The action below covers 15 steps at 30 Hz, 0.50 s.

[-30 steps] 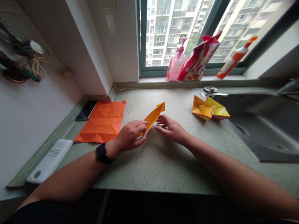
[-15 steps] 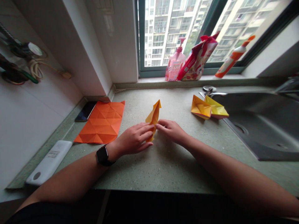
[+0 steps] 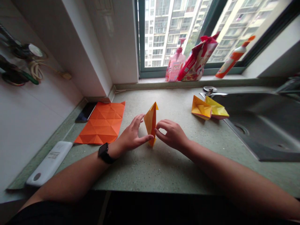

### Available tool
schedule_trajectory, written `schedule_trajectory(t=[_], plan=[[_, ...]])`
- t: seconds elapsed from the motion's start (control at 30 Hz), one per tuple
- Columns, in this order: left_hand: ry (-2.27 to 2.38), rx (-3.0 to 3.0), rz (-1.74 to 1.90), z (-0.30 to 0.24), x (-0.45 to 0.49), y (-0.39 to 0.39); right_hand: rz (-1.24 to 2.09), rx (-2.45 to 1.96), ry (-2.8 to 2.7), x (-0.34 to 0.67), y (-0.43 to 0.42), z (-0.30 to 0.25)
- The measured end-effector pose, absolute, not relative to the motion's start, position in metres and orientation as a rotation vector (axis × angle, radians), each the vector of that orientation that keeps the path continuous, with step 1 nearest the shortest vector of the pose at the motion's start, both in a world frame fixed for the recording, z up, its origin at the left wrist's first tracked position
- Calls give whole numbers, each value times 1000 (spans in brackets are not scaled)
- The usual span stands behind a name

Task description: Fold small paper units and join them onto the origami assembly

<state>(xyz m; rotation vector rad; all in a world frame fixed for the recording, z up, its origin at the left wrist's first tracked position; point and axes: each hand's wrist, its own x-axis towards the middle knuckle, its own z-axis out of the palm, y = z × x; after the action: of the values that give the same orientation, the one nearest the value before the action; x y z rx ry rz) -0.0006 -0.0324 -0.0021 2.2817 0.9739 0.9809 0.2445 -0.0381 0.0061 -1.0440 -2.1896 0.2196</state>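
A folded orange-yellow paper piece stands on edge over the counter, with a pointed top and a small turned-down flap. My right hand pinches its right edge between thumb and forefinger. On the other side, my left hand has thumb and fingers spread apart. Its thumb lies across the lower part of the paper, and its fingertips are close to the left edge. Further right, an orange-yellow folded paper boat sits against a yellow one.
Creased orange paper lies at the left, beside a dark phone and a white power bank. A metal sink is at the right. On the sill stand a pink pump bottle, a red bag and an orange-white bottle.
My left hand has opened, its fingers moving off the paper's face toward the left. The paper has turned more upright and shifted slightly left and nearer. My right hand stays at its right edge.
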Motion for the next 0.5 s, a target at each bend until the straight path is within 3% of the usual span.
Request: schedule_trajectory(t=[0.5], plan=[[1041,2052,974,-13,5,-25,106,-962,-2345,239,-39,2]])
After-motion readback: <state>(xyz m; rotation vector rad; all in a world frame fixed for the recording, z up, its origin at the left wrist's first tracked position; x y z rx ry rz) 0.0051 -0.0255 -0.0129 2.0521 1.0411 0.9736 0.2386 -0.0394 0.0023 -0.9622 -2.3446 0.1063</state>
